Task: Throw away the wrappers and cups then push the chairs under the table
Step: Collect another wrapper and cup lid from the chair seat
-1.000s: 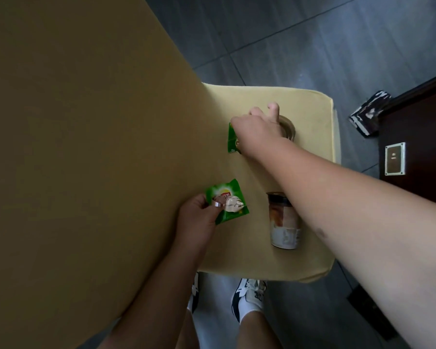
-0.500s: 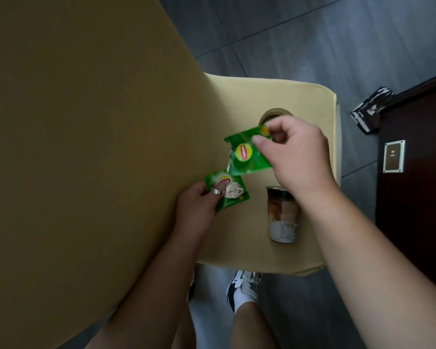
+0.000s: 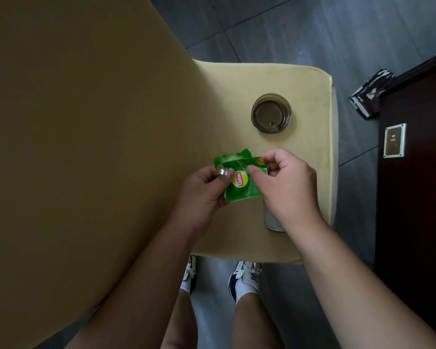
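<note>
Two green tea wrappers meet above the pale yellow chair seat (image 3: 310, 84). The front wrapper (image 3: 244, 187) shows a yellow logo, and my right hand (image 3: 287, 190) pinches its top right corner. Behind it, the second wrapper (image 3: 227, 158) sticks out above my left hand (image 3: 202, 195), which grips it and touches the front one too. A lidded cup (image 3: 271, 113) stands upright on the seat beyond my hands. Another cup (image 3: 273, 220) stands under my right wrist, mostly hidden.
The tan table (image 3: 73, 134) fills the left side, its edge overlapping the seat. A dark wooden cabinet (image 3: 418, 197) with a metal plate stands at the right. A black-and-white packet (image 3: 370, 93) lies on the grey tiled floor. My feet are below the seat's front edge.
My right hand lifted a wrapper from beside the far cup and brought it back onto the wrapper in my left hand. The far cup is now uncovered.
</note>
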